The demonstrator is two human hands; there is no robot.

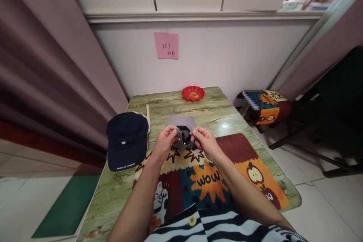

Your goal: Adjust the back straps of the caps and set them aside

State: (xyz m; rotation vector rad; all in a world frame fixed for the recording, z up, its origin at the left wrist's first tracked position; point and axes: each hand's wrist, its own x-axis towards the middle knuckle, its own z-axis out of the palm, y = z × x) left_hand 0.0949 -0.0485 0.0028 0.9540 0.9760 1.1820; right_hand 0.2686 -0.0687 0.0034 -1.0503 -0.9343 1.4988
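Observation:
Just above the far edge of the patterned mat, my left hand (pixel 167 140) and my right hand (pixel 204 140) work close together. Between them is a small grey and black item (pixel 185 138), perhaps a wallet or pouch, with a dark, glossy inside showing. My left thumb and fingers pinch its left edge. The right fingers are closed at its right side, where a thin grey strip stands up. A flat grey piece (pixel 181 120) shows just beyond the hands; whether it is joined to the item I cannot tell.
A navy cap (pixel 127 140) lies on the left of the wood-patterned table (pixel 110 196). A red scalloped dish (pixel 193 93) sits at the back. The colourful mat (pixel 229 145) covers the near side. To the right stands a stool (pixel 269 106) with a similar cover.

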